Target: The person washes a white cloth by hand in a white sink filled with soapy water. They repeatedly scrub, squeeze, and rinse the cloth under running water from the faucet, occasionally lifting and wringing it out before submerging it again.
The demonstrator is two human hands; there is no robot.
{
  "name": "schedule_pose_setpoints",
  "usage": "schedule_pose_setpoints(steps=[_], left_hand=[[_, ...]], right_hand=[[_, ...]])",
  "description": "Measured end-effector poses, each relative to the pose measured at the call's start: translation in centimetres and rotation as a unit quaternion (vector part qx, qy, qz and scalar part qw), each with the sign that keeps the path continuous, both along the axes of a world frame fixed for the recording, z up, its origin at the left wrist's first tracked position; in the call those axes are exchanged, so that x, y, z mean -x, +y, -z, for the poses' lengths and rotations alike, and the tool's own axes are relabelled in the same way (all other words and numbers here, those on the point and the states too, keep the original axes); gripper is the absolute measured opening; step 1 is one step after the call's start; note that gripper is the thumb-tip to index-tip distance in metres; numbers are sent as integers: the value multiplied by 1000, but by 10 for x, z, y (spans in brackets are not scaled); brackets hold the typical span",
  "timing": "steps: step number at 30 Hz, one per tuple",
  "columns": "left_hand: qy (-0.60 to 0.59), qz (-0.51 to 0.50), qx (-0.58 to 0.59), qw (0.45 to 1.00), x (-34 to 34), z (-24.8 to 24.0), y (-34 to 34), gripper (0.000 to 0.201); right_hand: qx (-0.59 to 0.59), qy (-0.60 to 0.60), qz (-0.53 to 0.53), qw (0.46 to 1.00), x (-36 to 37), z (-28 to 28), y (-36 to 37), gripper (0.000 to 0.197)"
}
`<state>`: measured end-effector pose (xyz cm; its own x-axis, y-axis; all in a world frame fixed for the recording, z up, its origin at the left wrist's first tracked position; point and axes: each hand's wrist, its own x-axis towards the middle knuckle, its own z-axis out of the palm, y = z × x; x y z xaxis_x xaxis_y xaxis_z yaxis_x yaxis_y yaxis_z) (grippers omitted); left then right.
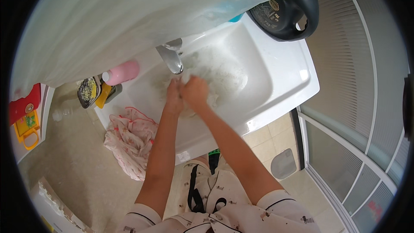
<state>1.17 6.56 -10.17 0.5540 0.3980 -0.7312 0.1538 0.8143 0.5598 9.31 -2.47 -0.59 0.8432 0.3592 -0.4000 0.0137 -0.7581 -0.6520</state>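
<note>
Both of my hands are close together over a white sink [258,84], just below the chrome faucet [170,58]. My right hand [196,90] is closed in a fist, slightly smeared by motion, and grips a wet white cloth [186,77]. Next to it, my left hand [174,92] is closed too, with its fingers partly hidden against the cloth. Cloudy, foamy water [222,71] lies in the basin around them, and more pale fabric seems to lie in it, though its outline is unclear.
A pink-patterned cloth [131,140] hangs over the sink's left front edge. On the left rim are a pink bottle [123,72], a yellow sponge [103,95] and a dark brush-like item [89,91]. A black jug [284,17] stands at the back right, beside ribbed sliding doors [340,60].
</note>
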Motion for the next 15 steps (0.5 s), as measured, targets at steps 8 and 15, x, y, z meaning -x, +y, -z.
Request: schedule_pose_setpoints(steps=[8, 15], left_hand=[[-31, 69, -62, 995, -25, -67, -1, 39], [42, -14, 121, 992, -34, -38, 15, 44]], right_hand=[[-16, -2, 53, 998, -95, 59, -50, 55], [-206, 107, -39, 972, 1, 26, -23, 43]])
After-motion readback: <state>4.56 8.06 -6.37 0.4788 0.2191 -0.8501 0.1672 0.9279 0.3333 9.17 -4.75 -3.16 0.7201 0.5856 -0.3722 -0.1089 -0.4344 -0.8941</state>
